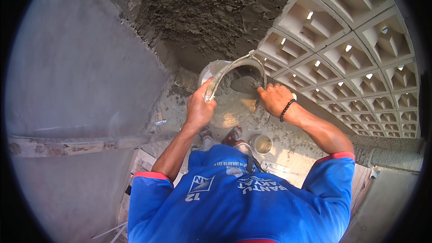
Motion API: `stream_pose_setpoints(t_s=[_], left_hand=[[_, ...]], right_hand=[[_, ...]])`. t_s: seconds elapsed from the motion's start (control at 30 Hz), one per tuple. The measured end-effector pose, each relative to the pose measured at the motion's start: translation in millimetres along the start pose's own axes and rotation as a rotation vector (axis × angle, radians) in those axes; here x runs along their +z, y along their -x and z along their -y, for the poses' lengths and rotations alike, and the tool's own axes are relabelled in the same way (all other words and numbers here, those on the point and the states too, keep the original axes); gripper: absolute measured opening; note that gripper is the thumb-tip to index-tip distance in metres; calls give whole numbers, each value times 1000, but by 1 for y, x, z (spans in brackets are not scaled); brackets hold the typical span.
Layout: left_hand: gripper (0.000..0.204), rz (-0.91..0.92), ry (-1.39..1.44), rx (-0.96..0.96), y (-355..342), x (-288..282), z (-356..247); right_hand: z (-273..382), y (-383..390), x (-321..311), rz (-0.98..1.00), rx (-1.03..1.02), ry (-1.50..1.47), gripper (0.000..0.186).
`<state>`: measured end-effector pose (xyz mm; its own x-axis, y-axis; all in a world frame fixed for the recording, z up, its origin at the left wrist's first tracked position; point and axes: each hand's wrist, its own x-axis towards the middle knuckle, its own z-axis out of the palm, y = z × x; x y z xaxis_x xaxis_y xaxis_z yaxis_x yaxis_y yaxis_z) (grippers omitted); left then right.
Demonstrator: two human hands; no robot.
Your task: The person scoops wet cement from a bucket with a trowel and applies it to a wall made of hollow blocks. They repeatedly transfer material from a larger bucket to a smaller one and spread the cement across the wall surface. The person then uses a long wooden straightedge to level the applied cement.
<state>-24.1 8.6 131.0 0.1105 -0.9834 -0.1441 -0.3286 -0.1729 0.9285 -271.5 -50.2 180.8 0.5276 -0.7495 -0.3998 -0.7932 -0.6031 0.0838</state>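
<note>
A mortar-smeared bucket (210, 69) is tipped on its side in front of me, its wire handle standing up along the rim. My left hand (200, 106) is closed on the rim's left side. My right hand (275, 98), with a black bead bracelet at the wrist, is closed round the handle of a trowel (246, 84). The trowel's grey-coated blade reaches into the bucket's mouth. Below the mouth lies a rounded patch of wet grey mix (231, 109), partly sunlit; whether a container holds it I cannot tell.
Rough wet mortar (202, 13) covers the wall ahead. A smooth grey plastered wall (81, 63) rises at left, vent blocks (344, 58) at right. Near my feet stands a small round pail (262, 144) of light liquid. A wooden plank (72, 146) runs along the left.
</note>
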Motion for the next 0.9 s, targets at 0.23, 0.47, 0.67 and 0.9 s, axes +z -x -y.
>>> stream_pose_setpoints(t_s=[0.23,0.47,0.67,0.9], left_hand=[[65,3,138,30,-10,-1,2],[64,26,112,77,-16,-8,-12],[64,19,110,184,-20,-5,-28],[65,-23,0,140,-27,-4,-32]], right_hand=[[-9,23,20,-39,45,-122,30],[-16,48,9,-183,132,33,21],[2,25,56,-245,73,86,26],[34,26,83,-355,-42,-278,41]])
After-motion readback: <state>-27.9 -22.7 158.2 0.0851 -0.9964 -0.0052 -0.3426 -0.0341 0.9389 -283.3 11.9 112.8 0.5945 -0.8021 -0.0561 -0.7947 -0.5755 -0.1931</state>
